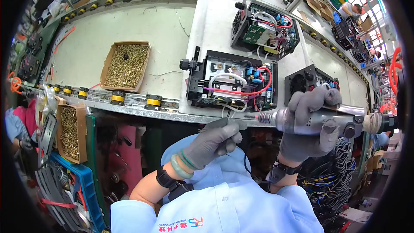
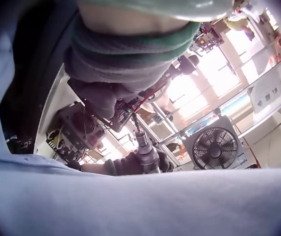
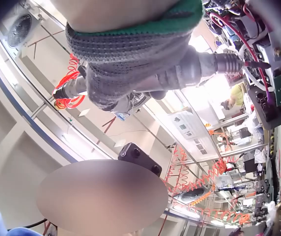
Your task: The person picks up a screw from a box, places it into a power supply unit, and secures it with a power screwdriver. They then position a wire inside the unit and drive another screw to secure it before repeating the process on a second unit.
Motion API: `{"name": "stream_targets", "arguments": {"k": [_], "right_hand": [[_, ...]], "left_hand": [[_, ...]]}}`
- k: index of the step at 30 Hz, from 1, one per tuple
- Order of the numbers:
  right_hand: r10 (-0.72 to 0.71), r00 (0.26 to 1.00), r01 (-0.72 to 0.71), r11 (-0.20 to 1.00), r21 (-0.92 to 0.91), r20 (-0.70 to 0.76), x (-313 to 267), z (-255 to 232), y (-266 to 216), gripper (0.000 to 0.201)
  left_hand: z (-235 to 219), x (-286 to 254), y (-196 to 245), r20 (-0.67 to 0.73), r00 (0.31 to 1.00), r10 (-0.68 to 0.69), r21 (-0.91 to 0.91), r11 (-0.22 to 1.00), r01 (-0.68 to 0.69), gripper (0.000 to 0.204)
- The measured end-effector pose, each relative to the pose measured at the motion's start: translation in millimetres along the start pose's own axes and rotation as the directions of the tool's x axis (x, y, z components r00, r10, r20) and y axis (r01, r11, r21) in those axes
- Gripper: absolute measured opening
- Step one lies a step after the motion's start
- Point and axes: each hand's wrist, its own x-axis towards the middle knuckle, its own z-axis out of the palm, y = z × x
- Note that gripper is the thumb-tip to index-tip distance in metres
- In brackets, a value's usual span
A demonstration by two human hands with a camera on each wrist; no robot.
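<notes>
Gripping the power driver (image 1: 315,121), the right hand (image 1: 305,145) held its long axis along 9–3 o'clock, bit toward 9. The opened unit (image 1: 225,84) lay on the counter (image 1: 169,30) at its 10 o'clock. The left hand (image 1: 214,141), bent-fingered, was nearer; any pinch could not be determined. White cables (image 1: 229,108) intervened; a parts box (image 1: 145,64) stood at its 10.
</notes>
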Motion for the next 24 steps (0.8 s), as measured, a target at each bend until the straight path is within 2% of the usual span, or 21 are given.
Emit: {"name": "stream_targets", "arguments": {"k": [3,5,7,9,11,13,14,15,17,18,22,24], "right_hand": [[-0.081,0.993,0.082,0.996,0.018,-0.091,23,6,0,0.039],[-0.003,0.995,0.011,0.996,0.085,-0.096,46,10,10,0.031],[0.096,0.992,-0.084,0.987,0.135,-0.084,61,11,25,0.027],[0.201,0.976,-0.187,0.971,0.146,-0.087,66,10,38,0.026],[0.214,0.973,-0.198,0.968,0.156,-0.093,67,10,47,0.026],[0.234,0.967,-0.216,0.962,0.167,-0.102,68,11,54,0.028],[0.238,0.967,-0.230,0.969,0.084,-0.091,69,11,57,0.029],[0.241,0.967,-0.242,0.970,0.001,-0.080,70,11,60,0.032],[0.226,0.969,-0.230,0.973,-0.032,-0.100,68,11,63,0.032],[0.235,0.967,-0.238,0.971,-0.019,-0.097,67,14,61,0.033],[0.272,0.959,-0.271,0.962,0.029,-0.077,67,18,54,0.034],[0.246,0.967,-0.247,0.969,-0.002,-0.058,68,15,60,0.033]], "left_hand": [[10,2,7,0.027,1.000,0.003,0.054,0.999,-0.004,0.034],[20,0,12,0.028,1.000,-0.012,0.096,0.995,0.009,0.034],[27,-2,16,-0.062,0.997,0.055,-0.054,0.997,-0.059,0.033],[22,-7,29,-0.018,0.999,0.050,0.017,0.999,-0.049,0.033],[14,-17,44,0.023,0.999,0.036,0.075,0.996,-0.038,0.033],[15,-29,62,0.044,0.982,0.186,0.177,0.966,-0.190,0.037],[18,-31,68,0.022,0.967,0.254,0.225,0.941,-0.252,0.039],[20,-31,74,0.021,0.968,0.250,0.228,0.942,-0.248,0.039],[20,-33,84,-0.044,0.960,0.278,0.065,0.959,-0.275,0.039],[15,-30,82,-0.044,0.940,0.339,0.024,0.941,-0.339,0.039],[17,-34,92,-0.065,0.936,0.346,0.012,0.938,-0.346,0.041],[18,-34,94,-0.079,0.915,0.396,-0.047,0.915,-0.400,0.041]]}}
